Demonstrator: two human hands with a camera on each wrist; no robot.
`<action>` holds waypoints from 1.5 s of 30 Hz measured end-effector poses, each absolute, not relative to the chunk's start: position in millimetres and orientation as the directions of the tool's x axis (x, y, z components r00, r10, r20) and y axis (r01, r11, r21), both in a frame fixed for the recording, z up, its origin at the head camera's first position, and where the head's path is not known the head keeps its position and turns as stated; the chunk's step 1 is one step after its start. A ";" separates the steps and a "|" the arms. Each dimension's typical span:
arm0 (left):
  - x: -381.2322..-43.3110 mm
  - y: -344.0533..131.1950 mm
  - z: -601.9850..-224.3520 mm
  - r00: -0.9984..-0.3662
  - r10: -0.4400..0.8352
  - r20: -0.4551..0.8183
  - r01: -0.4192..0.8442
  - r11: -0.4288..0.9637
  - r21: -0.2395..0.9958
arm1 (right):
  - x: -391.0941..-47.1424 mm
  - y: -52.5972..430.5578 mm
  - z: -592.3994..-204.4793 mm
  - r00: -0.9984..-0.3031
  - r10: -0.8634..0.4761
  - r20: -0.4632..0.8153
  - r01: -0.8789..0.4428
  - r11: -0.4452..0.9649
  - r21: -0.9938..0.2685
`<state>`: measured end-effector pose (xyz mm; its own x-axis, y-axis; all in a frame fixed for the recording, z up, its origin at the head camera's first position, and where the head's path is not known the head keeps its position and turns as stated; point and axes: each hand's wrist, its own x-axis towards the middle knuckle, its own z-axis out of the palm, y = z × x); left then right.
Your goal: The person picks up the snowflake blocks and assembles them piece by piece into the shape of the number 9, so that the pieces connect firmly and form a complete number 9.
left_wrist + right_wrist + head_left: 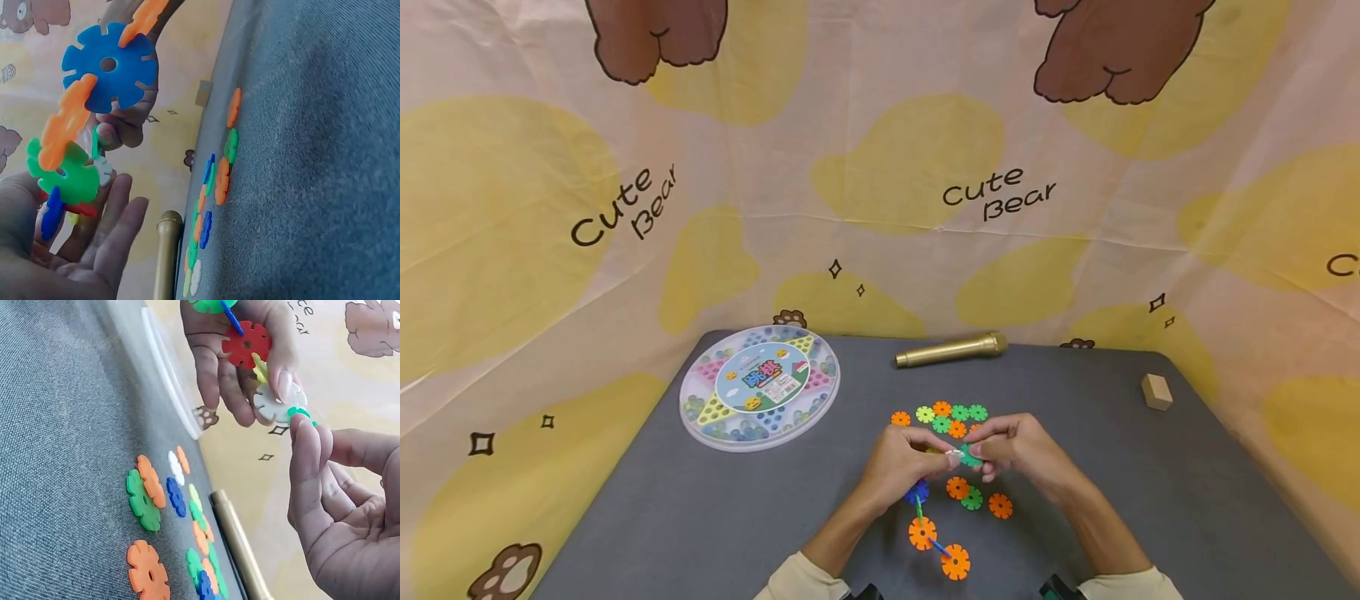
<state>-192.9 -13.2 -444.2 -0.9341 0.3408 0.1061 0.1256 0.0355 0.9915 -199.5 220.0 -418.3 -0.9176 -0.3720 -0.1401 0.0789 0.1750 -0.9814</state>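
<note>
My left hand pinches a white notched snowflake disc between thumb and fingers. From it a chain of slotted discs runs back: a yellow disc, a red disc, a green disc, then blue and orange ones, hanging below the hand toward the table's near side. The thumb and forefinger of my right hand pinch a green disc, its edge meeting the white disc's rim. Fingertips hide part of that contact, so I cannot tell how deeply the slots engage.
Loose discs in several colours lie beyond and beneath the hands, including an orange disc. A gold microphone lies at the back. A round marble board game is at the left, a wooden block far right. Printed cloth surrounds the table.
</note>
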 end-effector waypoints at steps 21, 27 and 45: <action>-193.7 -12.1 -443.4 -0.950 0.296 0.093 0.098 0.002 0.995 | -199.4 219.2 -418.0 -0.933 -0.346 -0.101 0.040 0.180 -0.983; -194.1 -12.5 -445.2 -0.958 0.269 0.103 0.098 -0.030 0.995 | -196.0 211.6 -418.0 -0.949 -0.295 -0.111 0.070 0.145 -0.987; -194.4 -10.3 -443.8 -0.943 0.328 0.058 0.026 -0.100 0.995 | -199.4 215.1 -420.5 -0.932 -0.340 -0.125 0.061 0.192 -0.979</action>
